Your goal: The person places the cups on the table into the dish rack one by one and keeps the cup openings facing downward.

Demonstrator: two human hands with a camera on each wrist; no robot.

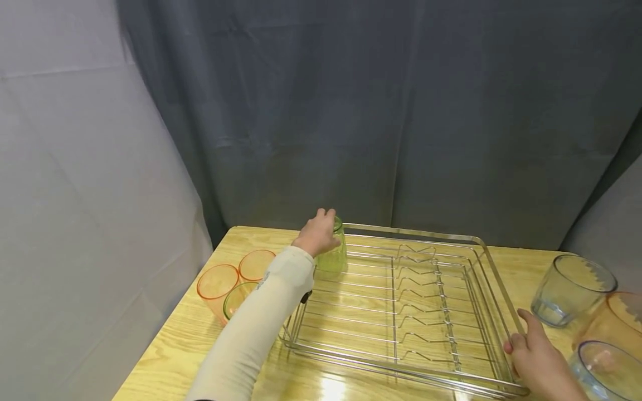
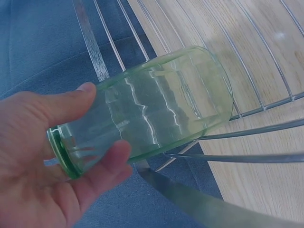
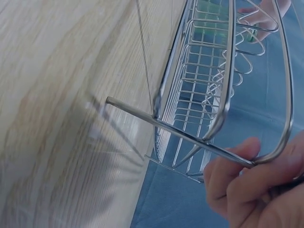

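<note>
My left hand [image 1: 317, 234] holds a green see-through drinking glass [image 1: 337, 253] at the far left corner of a metal wire dish rack [image 1: 431, 234]. The glass is upside down: in the left wrist view, thumb and fingers pinch it around its thick base, and its open rim points toward the rack wires. Whether the rim touches the wires I cannot tell. At the near right corner, my right hand [image 1: 541, 359] grips the rack's side rail. The right wrist view shows its curled fingers [image 3: 242, 185] at the rack's metal end.
Left of the rack stand two orange-rimmed glasses [image 1: 217, 282] and a green-rimmed glass [image 1: 239, 298], partly behind the left sleeve. On the right are a clear glass [image 1: 567, 289], an orange glass [image 1: 622, 323] and a bluish glass [image 1: 609, 367]. A dark curtain [image 1: 351, 111] hangs behind the table.
</note>
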